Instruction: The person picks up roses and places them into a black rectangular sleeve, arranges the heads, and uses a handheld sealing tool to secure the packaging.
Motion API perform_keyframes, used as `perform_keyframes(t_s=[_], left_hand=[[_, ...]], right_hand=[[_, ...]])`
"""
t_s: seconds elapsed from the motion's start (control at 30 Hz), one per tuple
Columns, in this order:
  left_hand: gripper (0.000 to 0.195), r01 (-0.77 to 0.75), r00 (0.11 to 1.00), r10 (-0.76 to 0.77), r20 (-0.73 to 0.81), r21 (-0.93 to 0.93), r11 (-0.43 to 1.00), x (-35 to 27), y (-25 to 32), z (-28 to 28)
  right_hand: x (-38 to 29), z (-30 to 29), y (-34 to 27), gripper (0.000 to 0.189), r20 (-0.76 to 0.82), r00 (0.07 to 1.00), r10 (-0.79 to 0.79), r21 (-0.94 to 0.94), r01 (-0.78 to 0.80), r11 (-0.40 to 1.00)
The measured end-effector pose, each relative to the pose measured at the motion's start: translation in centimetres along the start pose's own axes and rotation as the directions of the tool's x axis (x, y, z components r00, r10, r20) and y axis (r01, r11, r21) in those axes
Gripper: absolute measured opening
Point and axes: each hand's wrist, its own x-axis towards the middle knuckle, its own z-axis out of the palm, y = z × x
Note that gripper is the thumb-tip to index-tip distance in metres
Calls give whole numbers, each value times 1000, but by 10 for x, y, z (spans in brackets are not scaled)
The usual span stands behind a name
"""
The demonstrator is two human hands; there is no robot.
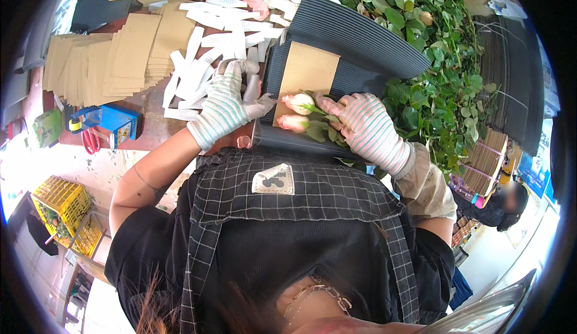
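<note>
Two pale pink roses lie side by side, the upper rose (299,103) and the lower rose (294,123), heads pointing left. Beneath them is a tan cardboard piece (311,66), resting on a folded black corrugated sheet (356,32). In a striped knit glove, my right hand (367,126) grips the roses by their leafy stems just behind the heads. My left hand (230,97), also gloved, is by the sheet's left edge over white printed paper strips (194,81). Its thumb and forefinger are spread apart, the thumb reaching toward the sheet; some fingertips are hard to make out.
Fanned tan cardboard pieces (130,59) lie at left, near a blue tape dispenser (119,122) and red-handled scissors (91,141). Leafy stems (441,72) are heaped at right, beside stacked dark sheets (509,72). Yellow crates (63,203) stand lower left. Another person (491,208) is at far right.
</note>
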Motion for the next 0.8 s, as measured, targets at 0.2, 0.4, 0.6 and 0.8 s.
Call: perform_keyframes(t_s=[0.2,0.4,0.6,0.8], left_hand=[[65,38,997,-35,62,-44,998,2,8,0],[65,64,997,-62,46,-30,998,-3,1,10],[61,-20,999,19,29,24,1000,-7,13,1],[58,-669,740,641,203,119,734,22,60,-10]], right_hand=[[0,1,3,42,-3,1000,10,40,-10,999],[1,8,5,39,-47,998,-43,4,43,999],[-5,7,1,41,-34,998,-53,4,54,999],[4,5,7,49,26,997,-74,138,70,988]])
